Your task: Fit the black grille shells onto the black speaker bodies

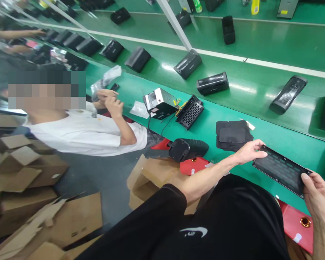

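Between both hands I hold a flat black speaker grille panel (281, 169), with rows of slots showing through its dark face. My left hand (253, 151) grips its left end, thumb on top. My right hand (315, 187) is closed on the right end, thumb on the near corner. Left of the panel, a stack of black mesh sheets (231, 133) lies on the green workbench (249, 166). Farther left are a black slotted speaker grille (191, 112) and a black speaker (189, 149) near the bench edge.
A co-worker in a white shirt (81, 130) sits at the left, hands raised. A silver-and-black box device (161, 103) with cables stands on the bench. Black speakers (213, 83) line the green conveyor (249, 86) behind. Open cardboard boxes (157, 177) are below.
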A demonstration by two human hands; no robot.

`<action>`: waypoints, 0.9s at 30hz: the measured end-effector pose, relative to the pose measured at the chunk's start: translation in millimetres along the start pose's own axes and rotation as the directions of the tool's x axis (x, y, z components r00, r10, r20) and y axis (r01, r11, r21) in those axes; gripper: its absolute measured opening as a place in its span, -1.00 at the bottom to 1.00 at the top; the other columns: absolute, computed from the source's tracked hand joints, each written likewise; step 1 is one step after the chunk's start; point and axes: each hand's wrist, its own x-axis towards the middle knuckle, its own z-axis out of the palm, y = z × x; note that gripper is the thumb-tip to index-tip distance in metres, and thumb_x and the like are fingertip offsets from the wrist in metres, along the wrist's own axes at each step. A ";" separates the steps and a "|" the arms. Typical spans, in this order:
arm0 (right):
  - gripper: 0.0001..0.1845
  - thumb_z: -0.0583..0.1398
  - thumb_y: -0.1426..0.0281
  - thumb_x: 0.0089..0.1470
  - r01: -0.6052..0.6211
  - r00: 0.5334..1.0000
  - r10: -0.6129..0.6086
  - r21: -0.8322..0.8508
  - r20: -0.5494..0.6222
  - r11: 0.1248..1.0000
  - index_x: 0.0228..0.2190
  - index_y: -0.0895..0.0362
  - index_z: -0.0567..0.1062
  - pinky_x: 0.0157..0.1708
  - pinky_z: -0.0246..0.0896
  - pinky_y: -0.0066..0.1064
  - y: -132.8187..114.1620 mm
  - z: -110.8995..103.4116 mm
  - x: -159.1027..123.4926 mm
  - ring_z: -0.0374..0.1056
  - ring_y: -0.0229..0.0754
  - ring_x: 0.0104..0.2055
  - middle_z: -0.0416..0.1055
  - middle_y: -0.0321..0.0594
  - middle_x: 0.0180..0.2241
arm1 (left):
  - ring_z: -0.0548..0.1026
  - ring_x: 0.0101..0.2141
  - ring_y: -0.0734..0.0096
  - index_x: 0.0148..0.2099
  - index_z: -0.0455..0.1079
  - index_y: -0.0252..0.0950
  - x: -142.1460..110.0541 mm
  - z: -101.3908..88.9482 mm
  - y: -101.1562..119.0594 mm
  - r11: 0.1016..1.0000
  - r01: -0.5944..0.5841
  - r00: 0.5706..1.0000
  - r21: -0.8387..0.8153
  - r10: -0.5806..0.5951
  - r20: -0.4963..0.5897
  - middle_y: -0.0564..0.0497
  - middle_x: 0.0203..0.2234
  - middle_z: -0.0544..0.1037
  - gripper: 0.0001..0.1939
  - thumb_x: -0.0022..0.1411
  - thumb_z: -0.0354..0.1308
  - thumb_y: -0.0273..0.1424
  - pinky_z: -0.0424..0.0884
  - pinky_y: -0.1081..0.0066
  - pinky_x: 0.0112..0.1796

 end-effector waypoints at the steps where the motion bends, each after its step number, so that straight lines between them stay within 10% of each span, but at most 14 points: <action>1: -0.45 0.57 0.05 -0.14 0.000 1.000 0.000 0.013 -0.001 1.000 -0.22 0.09 0.57 -0.42 0.23 -0.49 -2.6 0.9 -1.1 0.31 -0.30 -0.39 0.48 -0.31 -0.35 | 0.44 -0.36 0.52 -0.10 0.40 -0.31 -0.9 0.8 1.0 1.000 0.000 1.000 -0.012 0.000 -0.001 0.11 -0.36 0.51 -0.38 -0.05 0.56 -0.09 0.30 0.44 -0.25; 15: -0.48 0.58 0.14 -0.24 0.029 0.998 -0.025 0.073 -0.060 0.997 -0.30 0.07 0.53 -0.42 0.23 -0.49 -11.2 9.5 -6.4 0.26 -0.31 -0.42 0.38 -0.37 -0.43 | 0.35 -0.41 0.57 -0.09 0.45 -0.32 -3.3 4.4 7.8 0.994 -0.043 0.998 0.101 0.046 -0.036 0.14 -0.43 0.45 -0.43 0.11 0.44 0.03 0.19 0.46 -0.33; 27: -0.42 0.46 -0.06 -0.05 0.127 0.983 -0.153 -0.220 -0.102 0.967 -0.12 0.07 0.61 -0.44 0.24 -0.39 5.4 -5.5 2.8 0.29 -0.21 -0.42 0.45 -0.31 -0.39 | 0.47 -0.29 0.47 -0.09 0.47 -0.33 -1.6 4.6 4.2 0.994 -0.086 0.996 0.064 0.087 -0.020 0.04 -0.32 0.55 -0.45 0.08 0.50 -0.04 0.34 0.41 -0.17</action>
